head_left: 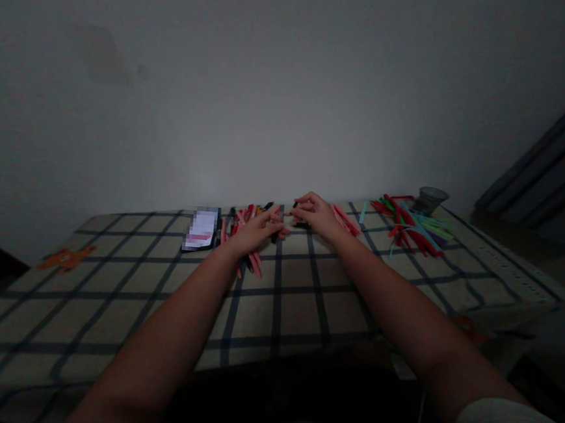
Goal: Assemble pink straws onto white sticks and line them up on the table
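Observation:
My left hand (260,228) is over a loose pile of slim pink, red and black pen-like sticks (255,261). Its fingers are curled together, and what they grip is too dim and small to name. Just to the right, my right hand (317,215) pinches a small dark piece (295,205) between thumb and fingertips. The fingertips of both hands face each other with a small gap. Beneath the right hand a short black piece (301,225) lies on the cloth. More pink sticks (345,220) lie beside the right wrist.
A phone with a lit screen (201,229) lies left of the pile. To the right are a heap of red, green, blue and purple strips (415,230), a grey cup (431,197) and a light blue strip (363,212). A checked cloth (124,290) covers the table against the wall.

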`<move>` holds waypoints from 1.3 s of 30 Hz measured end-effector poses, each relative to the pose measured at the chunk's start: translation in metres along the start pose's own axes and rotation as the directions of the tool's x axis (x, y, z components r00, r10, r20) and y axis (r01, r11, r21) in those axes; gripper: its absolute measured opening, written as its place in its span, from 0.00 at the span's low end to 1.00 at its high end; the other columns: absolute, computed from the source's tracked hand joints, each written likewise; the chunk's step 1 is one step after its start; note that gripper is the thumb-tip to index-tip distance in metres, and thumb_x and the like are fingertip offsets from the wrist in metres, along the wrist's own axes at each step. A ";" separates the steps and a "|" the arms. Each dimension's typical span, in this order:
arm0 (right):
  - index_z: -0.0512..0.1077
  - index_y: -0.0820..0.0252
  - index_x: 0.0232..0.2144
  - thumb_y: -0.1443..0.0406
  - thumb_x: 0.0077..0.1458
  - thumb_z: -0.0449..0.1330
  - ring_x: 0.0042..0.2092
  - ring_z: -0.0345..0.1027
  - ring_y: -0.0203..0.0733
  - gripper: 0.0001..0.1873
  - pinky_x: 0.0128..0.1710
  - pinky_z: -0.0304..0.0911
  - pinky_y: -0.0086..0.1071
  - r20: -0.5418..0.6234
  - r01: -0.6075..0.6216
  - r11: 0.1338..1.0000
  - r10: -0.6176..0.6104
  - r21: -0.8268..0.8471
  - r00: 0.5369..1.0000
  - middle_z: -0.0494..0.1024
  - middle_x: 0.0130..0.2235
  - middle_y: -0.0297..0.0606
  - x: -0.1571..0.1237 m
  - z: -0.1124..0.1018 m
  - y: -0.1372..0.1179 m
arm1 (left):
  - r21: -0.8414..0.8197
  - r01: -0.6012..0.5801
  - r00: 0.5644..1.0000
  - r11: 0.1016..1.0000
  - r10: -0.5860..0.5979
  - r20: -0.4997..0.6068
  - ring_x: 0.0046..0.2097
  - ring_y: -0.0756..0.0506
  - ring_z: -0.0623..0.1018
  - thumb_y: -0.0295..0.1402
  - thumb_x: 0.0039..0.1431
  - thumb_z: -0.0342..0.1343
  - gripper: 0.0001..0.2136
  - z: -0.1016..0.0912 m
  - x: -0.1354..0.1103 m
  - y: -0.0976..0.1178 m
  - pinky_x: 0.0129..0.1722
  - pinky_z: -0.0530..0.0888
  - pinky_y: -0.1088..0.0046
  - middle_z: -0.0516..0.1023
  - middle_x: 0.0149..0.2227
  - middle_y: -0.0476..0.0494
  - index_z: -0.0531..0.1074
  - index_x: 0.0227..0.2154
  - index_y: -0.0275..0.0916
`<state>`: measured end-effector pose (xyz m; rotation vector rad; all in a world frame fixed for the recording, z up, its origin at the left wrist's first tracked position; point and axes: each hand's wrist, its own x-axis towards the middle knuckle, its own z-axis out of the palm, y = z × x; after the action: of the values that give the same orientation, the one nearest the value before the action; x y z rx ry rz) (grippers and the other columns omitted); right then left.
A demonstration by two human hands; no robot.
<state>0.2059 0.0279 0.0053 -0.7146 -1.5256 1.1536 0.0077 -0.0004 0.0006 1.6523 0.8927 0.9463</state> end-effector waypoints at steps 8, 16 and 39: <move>0.65 0.57 0.35 0.60 0.42 0.67 0.31 0.70 0.36 0.18 0.33 0.63 0.30 0.018 0.020 0.998 -0.018 -0.067 1.000 0.75 0.27 0.29 -0.003 0.005 -0.001 | 0.264 -0.006 1.000 0.964 0.002 0.016 0.36 0.47 0.78 0.40 0.54 0.60 0.12 0.001 -0.002 0.001 0.35 0.70 0.72 0.81 0.35 0.40 0.71 0.35 0.36; 0.65 0.55 0.36 0.58 0.43 0.67 0.34 0.71 0.37 0.19 0.34 0.64 0.30 0.003 0.025 0.994 -0.024 -0.110 1.000 0.75 0.30 0.31 -0.002 0.000 -0.002 | 0.182 -0.053 0.998 0.982 0.056 -0.009 0.37 0.45 0.79 0.39 0.53 0.61 0.11 0.002 -0.001 -0.004 0.36 0.71 0.71 0.81 0.34 0.40 0.72 0.34 0.36; 0.79 0.57 0.36 0.56 0.52 0.61 0.43 0.71 0.41 0.13 0.47 0.64 0.36 0.206 0.182 0.935 -0.121 -0.306 0.971 0.80 0.40 0.40 -0.004 0.000 -0.003 | 0.070 -0.079 0.996 0.994 0.081 -0.025 0.37 0.46 0.79 0.38 0.54 0.61 0.13 0.005 -0.001 -0.001 0.44 0.71 0.67 0.80 0.33 0.42 0.70 0.38 0.36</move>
<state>0.2075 0.0238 0.0066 -0.7051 -1.9205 0.8800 0.0117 -0.0033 -0.0012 1.7483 0.8919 1.0053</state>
